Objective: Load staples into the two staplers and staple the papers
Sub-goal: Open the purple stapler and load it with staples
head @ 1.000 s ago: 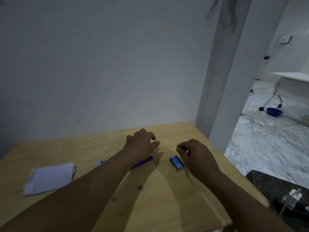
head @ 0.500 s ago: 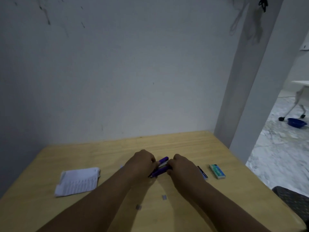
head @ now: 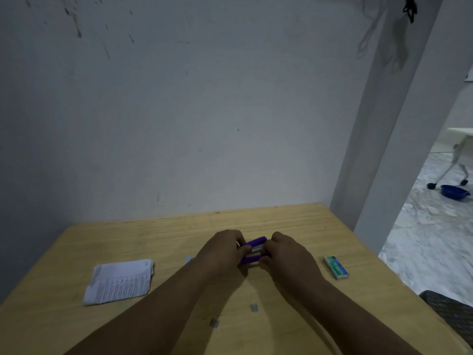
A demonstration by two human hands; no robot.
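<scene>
A purple stapler (head: 253, 249) is held between both hands above the middle of the wooden table (head: 294, 221), hinged open with its metal channel showing. My left hand (head: 221, 252) grips its left end and my right hand (head: 286, 254) grips its right end. A folded stack of printed papers (head: 120, 281) lies flat to the left. A small green-blue staple box (head: 336, 267) sits to the right of my right hand. Two short loose staple strips (head: 254, 307) (head: 214, 322) lie on the table between my forearms. A pale blue object (head: 188, 259) peeks out behind my left wrist.
A white wall rises just behind the table, and a pillar (head: 378, 149) stands at its back right corner. Right of the table the marble floor holds a blue bowl (head: 455, 199) and a wheeled white table (head: 460, 139). A dark woven surface (head: 450, 313) sits at the lower right.
Both hands came together on the purple stapler, lifted it off the table and opened it. The view shifted left, so the staple box now sits apart, right of my right hand.
</scene>
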